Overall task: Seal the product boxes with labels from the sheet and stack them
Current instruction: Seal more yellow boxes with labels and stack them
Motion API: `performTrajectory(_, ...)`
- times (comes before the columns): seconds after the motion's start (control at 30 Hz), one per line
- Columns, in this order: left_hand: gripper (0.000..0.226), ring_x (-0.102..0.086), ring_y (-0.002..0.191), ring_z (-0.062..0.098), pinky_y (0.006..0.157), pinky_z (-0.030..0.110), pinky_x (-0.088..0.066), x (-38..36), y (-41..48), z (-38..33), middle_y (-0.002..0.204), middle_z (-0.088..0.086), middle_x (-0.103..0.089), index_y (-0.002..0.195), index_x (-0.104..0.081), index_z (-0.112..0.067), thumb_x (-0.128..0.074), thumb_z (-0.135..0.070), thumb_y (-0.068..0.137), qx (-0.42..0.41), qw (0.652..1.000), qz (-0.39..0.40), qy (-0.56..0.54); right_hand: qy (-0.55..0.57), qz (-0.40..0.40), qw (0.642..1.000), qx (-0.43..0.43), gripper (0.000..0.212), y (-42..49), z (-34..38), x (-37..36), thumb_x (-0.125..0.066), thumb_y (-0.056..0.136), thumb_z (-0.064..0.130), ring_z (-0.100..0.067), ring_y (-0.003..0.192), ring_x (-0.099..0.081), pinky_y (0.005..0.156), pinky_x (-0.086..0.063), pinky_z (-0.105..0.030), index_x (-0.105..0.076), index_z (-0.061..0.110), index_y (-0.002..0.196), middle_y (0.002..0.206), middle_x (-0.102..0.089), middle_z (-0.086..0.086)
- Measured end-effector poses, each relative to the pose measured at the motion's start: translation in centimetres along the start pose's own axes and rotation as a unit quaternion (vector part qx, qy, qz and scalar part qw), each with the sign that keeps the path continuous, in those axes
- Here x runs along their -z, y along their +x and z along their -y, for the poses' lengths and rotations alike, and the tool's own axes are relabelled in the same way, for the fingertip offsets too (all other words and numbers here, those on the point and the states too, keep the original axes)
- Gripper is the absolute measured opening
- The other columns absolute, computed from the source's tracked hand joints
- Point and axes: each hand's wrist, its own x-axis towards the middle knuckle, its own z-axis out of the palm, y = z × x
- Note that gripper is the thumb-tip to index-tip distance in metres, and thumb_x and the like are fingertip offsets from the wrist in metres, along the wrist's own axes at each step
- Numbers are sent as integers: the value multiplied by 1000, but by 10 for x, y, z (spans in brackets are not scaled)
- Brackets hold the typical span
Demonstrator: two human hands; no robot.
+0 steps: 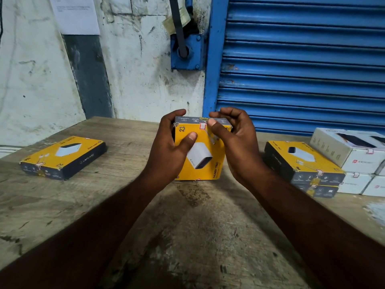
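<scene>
In the head view, we first note the surroundings: a worn wooden table (104, 205) set against a stained white wall (135, 80) and a blue roller shutter (302, 69). One yellow box (62, 157) lies flat at the left, well apart from the hands. At the right, two stacked yellow boxes (302, 163) sit just beside a stack of white boxes (358, 161). At the centre, the held box (201, 161) stands upright between both hands, which cover its side edges. The left hand (170, 147) grips the left side, thumb on the yellow face, fingers curled over the top. The right hand (233, 142) pinches the top edge, thumb tip at a small red-and-white label (203, 126).
</scene>
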Motion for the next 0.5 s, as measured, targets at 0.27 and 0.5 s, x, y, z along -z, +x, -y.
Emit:
performTrajectory(0.27, 47, -68, 103, 8, 92, 35, -58, 0, 2, 1, 114, -5, -66, 140, -45, -24, -65, -18, 98, 34, 999, -15, -34, -90, 38, 994, 42, 33, 1, -3, 5, -72, 92, 19, -5, 104, -67, 90, -56, -25, -53, 22, 118, 117, -68, 4)
performTrajectory(0.5, 45, -68, 109, 14, 99, 48, -55, 4, 11, 5, 120, -3, -68, 130, -52, -32, -69, -37, 89, 104, 986, -83, -100, -128, 91, 987, -30, 54, -2, -15, 6, -77, 88, 17, 10, 90, -66, 79, -54, -16, -43, 23, 129, 110, -64, 13)
